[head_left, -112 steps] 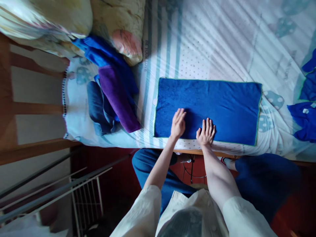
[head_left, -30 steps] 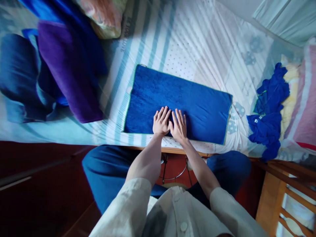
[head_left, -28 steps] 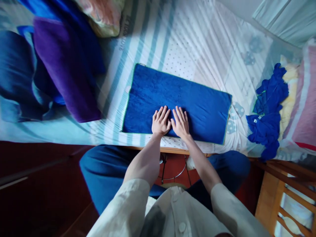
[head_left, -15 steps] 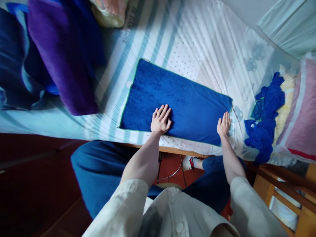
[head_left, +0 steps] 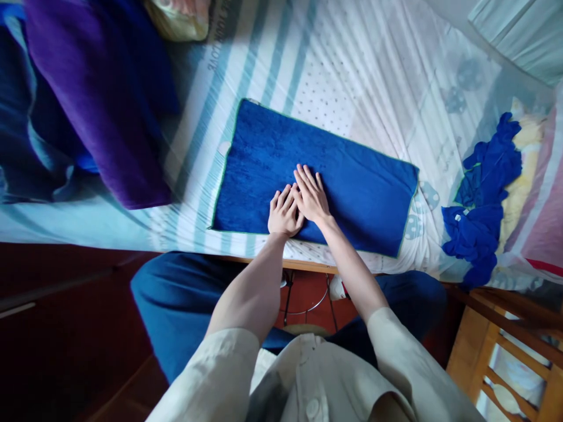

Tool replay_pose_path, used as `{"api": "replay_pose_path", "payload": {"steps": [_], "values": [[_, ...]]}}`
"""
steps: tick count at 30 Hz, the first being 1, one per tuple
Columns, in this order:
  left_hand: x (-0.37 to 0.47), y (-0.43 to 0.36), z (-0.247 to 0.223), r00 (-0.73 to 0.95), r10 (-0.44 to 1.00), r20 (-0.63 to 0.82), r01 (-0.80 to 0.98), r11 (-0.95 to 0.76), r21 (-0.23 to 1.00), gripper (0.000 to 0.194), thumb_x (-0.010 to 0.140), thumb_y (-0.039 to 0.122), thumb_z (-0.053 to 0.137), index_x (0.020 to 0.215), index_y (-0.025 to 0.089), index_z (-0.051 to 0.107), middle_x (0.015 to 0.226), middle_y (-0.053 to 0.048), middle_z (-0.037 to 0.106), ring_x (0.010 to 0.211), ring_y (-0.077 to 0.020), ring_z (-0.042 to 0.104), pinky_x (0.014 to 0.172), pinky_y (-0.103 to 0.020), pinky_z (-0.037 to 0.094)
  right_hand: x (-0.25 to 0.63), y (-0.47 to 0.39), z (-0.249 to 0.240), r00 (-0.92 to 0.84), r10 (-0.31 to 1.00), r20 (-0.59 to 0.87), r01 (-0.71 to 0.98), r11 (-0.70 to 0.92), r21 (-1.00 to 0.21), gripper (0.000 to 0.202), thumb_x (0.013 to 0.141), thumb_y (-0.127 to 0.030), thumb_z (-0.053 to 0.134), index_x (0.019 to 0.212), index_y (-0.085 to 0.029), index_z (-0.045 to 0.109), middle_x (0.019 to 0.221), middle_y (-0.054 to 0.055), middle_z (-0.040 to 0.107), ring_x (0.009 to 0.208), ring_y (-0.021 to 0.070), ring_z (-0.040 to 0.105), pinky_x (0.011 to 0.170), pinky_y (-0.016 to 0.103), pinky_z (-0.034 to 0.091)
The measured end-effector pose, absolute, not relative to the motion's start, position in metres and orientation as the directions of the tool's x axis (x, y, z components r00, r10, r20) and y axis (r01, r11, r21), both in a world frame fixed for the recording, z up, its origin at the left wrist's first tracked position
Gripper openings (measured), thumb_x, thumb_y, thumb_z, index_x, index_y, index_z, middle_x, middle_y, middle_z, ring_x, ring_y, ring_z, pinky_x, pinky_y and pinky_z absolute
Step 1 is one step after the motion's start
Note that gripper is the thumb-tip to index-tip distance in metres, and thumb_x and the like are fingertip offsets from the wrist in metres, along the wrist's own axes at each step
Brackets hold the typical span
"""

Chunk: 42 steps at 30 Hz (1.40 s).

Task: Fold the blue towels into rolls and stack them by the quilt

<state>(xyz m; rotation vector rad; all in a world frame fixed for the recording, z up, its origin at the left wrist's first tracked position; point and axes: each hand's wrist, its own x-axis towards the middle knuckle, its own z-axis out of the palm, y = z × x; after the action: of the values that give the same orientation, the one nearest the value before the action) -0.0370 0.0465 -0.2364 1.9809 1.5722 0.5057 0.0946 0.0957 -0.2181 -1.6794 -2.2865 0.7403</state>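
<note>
A blue towel (head_left: pixel 365 181) with thin green edging lies spread flat on the bed, near its front edge. My left hand (head_left: pixel 285 212) rests palm down on the towel's lower middle, fingers apart. Right beside it, my right hand (head_left: pixel 311 193) also lies flat on the cloth, its fingers stretched out and its thumb side against the left hand. Neither hand grips anything.
The bed sheet (head_left: pixel 334 88) is striped and dotted. Purple cloth (head_left: pixel 97 111) and dark blue cloths lie at left. Crumpled blue cloths (head_left: pixel 479 223) sit at right, beside a pink pillow (head_left: pixel 536 205). A wooden bed frame (head_left: pixel 479 334) stands at lower right.
My right hand has moved left from the towel's right edge to its middle, beside my left hand. The left hand stays in place on the towel.
</note>
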Motion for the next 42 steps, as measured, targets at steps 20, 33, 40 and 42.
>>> {"api": "replay_pose_path", "payload": {"steps": [20,33,40,42], "values": [[-0.038,0.046,-0.238,0.261,0.965,0.007,0.766,-0.211,0.607,0.061,0.091,0.031,0.046,0.15,0.019,0.053,0.162,-0.01,0.043,0.154,-0.0302,0.033,0.128,-0.054,0.019,0.358,0.11,-0.232,0.22,0.974,-0.046,0.96,-0.225,-0.166,0.063,0.107,-0.043,0.016,0.163,-0.017,0.028,0.169,0.013,0.03,0.159,0.0226,0.024,0.13,0.054,0.019],[-0.039,0.047,-0.24,0.278,0.961,-0.005,0.754,-0.215,0.621,0.061,0.092,0.031,0.044,0.152,0.019,0.051,0.164,-0.009,0.039,0.156,-0.0307,0.031,0.128,-0.055,0.019,0.404,0.124,-0.231,0.41,0.909,-0.074,0.893,-0.416,-0.168,0.06,0.104,-0.037,0.023,0.16,-0.02,0.034,0.167,0.015,0.033,0.158,0.0247,0.027,0.126,0.058,0.025],[-0.038,0.047,-0.24,0.282,0.959,0.0,0.749,-0.22,0.625,0.063,0.092,0.03,0.045,0.154,0.02,0.049,0.165,-0.009,0.038,0.156,-0.0305,0.03,0.128,-0.055,0.019,0.385,0.145,-0.208,0.376,0.927,-0.012,0.918,-0.374,-0.129,0.052,0.102,-0.039,0.036,0.145,-0.014,0.052,0.152,0.023,0.051,0.146,0.0338,0.042,0.121,0.064,0.029],[-0.038,0.047,-0.239,0.279,0.96,-0.001,0.752,-0.218,0.622,0.062,0.092,0.03,0.044,0.153,0.02,0.05,0.165,-0.009,0.039,0.156,-0.0304,0.031,0.128,-0.055,0.019,0.359,0.152,-0.201,0.286,0.958,0.02,0.95,-0.281,-0.134,0.049,0.102,-0.038,0.038,0.141,-0.015,0.055,0.147,0.023,0.055,0.141,0.0342,0.046,0.119,0.063,0.032]]}}
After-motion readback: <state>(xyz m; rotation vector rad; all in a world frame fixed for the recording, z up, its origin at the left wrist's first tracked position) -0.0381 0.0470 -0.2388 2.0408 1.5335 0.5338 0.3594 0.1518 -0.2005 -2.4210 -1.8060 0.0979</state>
